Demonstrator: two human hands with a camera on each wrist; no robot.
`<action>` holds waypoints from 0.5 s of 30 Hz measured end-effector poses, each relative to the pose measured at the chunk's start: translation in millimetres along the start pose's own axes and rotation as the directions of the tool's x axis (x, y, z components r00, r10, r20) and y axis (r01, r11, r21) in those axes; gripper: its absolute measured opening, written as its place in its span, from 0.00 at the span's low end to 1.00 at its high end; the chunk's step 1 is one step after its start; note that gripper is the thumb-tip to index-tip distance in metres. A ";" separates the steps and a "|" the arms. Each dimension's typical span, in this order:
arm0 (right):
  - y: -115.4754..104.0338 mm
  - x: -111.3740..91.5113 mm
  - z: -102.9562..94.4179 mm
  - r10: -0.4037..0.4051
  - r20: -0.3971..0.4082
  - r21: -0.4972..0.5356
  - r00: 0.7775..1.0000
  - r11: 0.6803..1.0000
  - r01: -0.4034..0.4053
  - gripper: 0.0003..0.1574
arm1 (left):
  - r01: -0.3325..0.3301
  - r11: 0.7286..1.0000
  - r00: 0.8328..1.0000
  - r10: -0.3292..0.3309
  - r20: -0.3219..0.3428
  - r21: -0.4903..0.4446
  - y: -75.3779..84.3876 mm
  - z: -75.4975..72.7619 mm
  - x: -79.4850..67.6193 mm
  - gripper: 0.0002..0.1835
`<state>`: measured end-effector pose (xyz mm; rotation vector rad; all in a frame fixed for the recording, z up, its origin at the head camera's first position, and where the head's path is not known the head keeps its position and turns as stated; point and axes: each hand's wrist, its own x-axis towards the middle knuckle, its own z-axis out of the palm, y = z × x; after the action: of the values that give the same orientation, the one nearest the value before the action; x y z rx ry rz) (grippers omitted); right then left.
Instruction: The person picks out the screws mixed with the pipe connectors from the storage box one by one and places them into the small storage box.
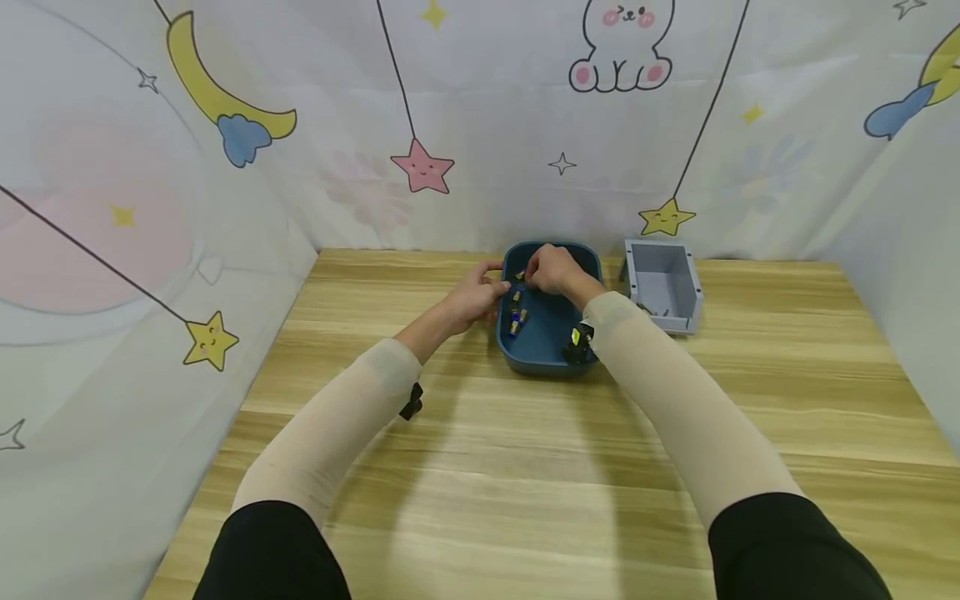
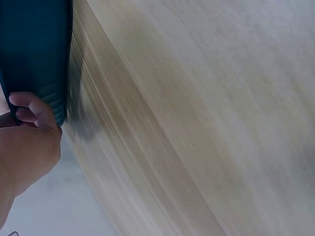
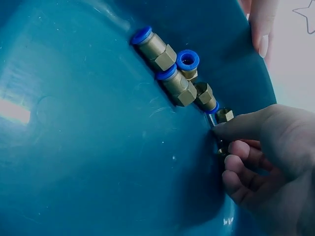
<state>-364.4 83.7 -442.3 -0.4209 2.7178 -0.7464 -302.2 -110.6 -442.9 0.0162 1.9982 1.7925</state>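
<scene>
A deep blue plastic tub stands near the back of the table. My left hand grips its left rim; in the left wrist view, curled fingers lie over the edge. Inside the tub, several brass push-in fittings with blue collars lie in a row along the wall. My right hand reaches in at the far end of that row. Its thumb and curled fingers pinch a brass fitting, partly hidden by the thumb.
A grey open-fronted bin stands right of the tub, with a few small thin pieces near its front. A printed cloth hangs behind the table. Bare wooden tabletop extends in front of the tub.
</scene>
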 end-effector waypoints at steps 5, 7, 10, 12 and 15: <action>1.0 -0.7 -0.8 -0.014 0.033 -0.028 0.999 1.000 0.015 0.10 | -0.008 1.000 1.000 0.008 0.012 -0.013 -0.6 1.1 0.8 0.25; 0.5 -1.4 -1.6 -0.027 0.045 -0.036 0.999 0.999 0.029 0.10 | -0.009 1.000 1.000 0.009 0.012 -0.012 -0.3 0.9 0.1 0.26; -0.2 -2.7 -2.2 -0.041 0.061 -0.041 0.997 0.998 0.043 0.10 | -0.011 1.000 1.000 0.011 0.011 -0.007 0.1 0.4 -0.9 0.26; -0.4 -3.9 -2.7 -0.042 0.071 -0.040 0.997 0.998 0.045 0.10 | -0.013 1.000 1.000 0.013 0.014 -0.005 0.1 0.0 -1.5 0.26; -0.5 -5.5 -3.5 -0.048 0.086 -0.032 0.995 0.998 0.051 0.10 | -0.014 1.000 1.000 0.015 0.015 -0.005 -0.9 -0.3 -1.4 0.26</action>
<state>-360.5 86.8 -438.0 -0.5179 2.6525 -0.6792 -300.8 -111.4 -443.3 0.0424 1.9880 1.8012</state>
